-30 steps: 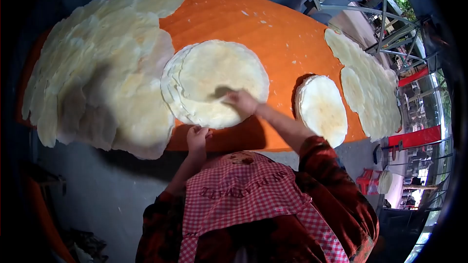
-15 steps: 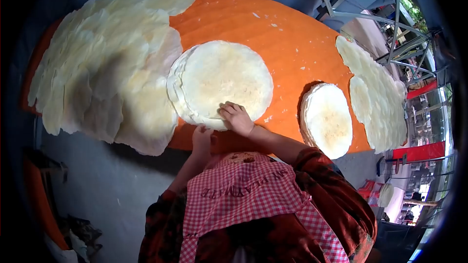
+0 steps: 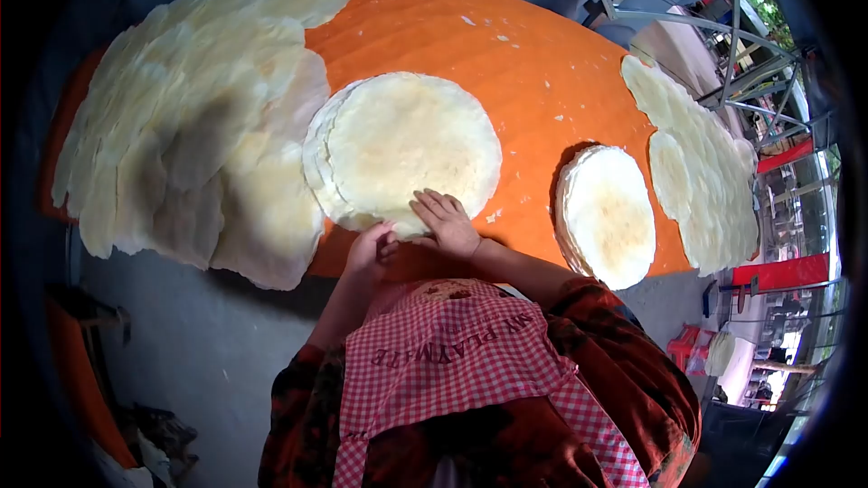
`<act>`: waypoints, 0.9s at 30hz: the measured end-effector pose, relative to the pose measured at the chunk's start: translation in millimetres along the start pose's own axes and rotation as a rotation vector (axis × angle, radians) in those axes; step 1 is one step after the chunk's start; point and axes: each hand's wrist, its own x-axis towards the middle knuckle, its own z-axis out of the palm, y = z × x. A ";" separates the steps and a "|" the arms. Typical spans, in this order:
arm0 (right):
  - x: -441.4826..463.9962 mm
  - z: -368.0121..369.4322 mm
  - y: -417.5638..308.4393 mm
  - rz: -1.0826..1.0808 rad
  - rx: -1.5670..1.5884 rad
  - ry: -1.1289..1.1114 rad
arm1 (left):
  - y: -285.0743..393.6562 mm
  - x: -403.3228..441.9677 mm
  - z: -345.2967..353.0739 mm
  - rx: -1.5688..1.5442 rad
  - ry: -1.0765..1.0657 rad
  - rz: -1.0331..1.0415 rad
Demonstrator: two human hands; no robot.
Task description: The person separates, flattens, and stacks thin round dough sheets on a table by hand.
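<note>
A stack of thin, round, pale flatbreads (image 3: pixel 411 140) lies on the orange surface in front of me, its layers slightly offset at the left side. My left hand (image 3: pixel 369 249) is at the stack's near edge, fingers curled and pinched on the rim of the top flatbread. Just right of it, my right hand (image 3: pixel 448 224) lies flat on the same flatbread near the front, its fingers stretched out. The undersides of both hands are hidden.
Many overlapping flatbread sheets (image 3: pixel 208 108) cover the left of the orange tabletop (image 3: pixel 434 18), some hanging past its front edge. A second round stack (image 3: pixel 611 217) sits at right. Beyond it are more overlapping sheets (image 3: pixel 692 172). Metal frame bars (image 3: pixel 674 16) stand behind.
My left hand has moved slightly up onto the flatbread's near rim. My right hand has shifted a little right, with its fingers more spread. The stack appears slightly further left in view.
</note>
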 end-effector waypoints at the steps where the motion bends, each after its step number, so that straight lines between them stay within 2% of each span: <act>1: 0.1 -1.8 0.8 0.020 0.007 0.013 | 3.7 -8.5 16.6 -0.021 -0.050 0.028; 2: 2.1 -3.7 2.7 0.042 0.012 0.030 | 7.2 -15.3 30.3 -0.036 -0.104 0.056; 5: 27.4 -10.9 29.7 0.061 0.281 -0.006 | 10.1 -22.8 50.1 0.110 -0.021 0.168; 6: 55.5 -45.2 31.1 0.212 0.266 -0.149 | 8.0 -23.0 47.1 0.283 0.093 0.352; 7: 84.4 -78.8 35.0 0.371 0.254 -0.296 | 2.5 -19.5 32.0 0.306 0.226 0.508; 9: 120.2 -90.2 78.1 0.276 0.210 0.115 | -1.2 -7.7 -1.8 0.359 0.489 0.822; 10: 131.2 -116.8 62.7 0.258 0.144 0.110 | 9.6 -19.2 14.1 0.192 0.581 0.765; 12: 139.7 -151.5 30.0 0.133 0.006 0.162 | 16.0 -19.9 7.0 0.149 0.550 0.704; 13: 132.1 -156.9 2.6 0.130 -0.050 0.099 | 19.0 -19.5 1.2 0.124 0.532 0.673; 15: 107.8 -106.7 -7.4 0.052 -0.015 0.061 | 22.0 -16.8 -6.5 0.192 0.434 0.545; 16: 93.9 -70.1 -6.2 -0.034 -0.014 0.120 | 23.0 -16.6 -4.6 0.222 0.420 0.490; 17: 81.9 -44.7 -11.5 -0.037 -0.037 0.066 | 23.5 -16.3 -3.9 0.253 0.408 0.435; 18: 63.6 2.7 3.0 0.050 -0.059 -0.107 | 23.1 -14.5 -6.9 0.328 0.385 0.385; 19: 50.5 14.9 -1.3 0.038 -0.056 -0.037 | 23.6 -12.2 -12.0 0.406 0.364 0.333; 21: 42.9 3.4 -9.2 -0.050 -0.211 -0.020 | 29.0 -11.7 -12.3 0.495 0.355 0.280; 24: 43.9 9.0 11.6 -0.016 -0.007 -0.085 | 27.7 -13.9 -2.3 0.528 0.391 0.247; 25: 47.4 10.8 16.5 -0.014 0.106 0.011 | 29.6 -12.3 -0.9 0.547 0.401 0.230; 27: 52.8 -0.5 17.7 0.200 0.095 -0.239 | 30.8 -7.8 0.2 0.581 0.426 0.233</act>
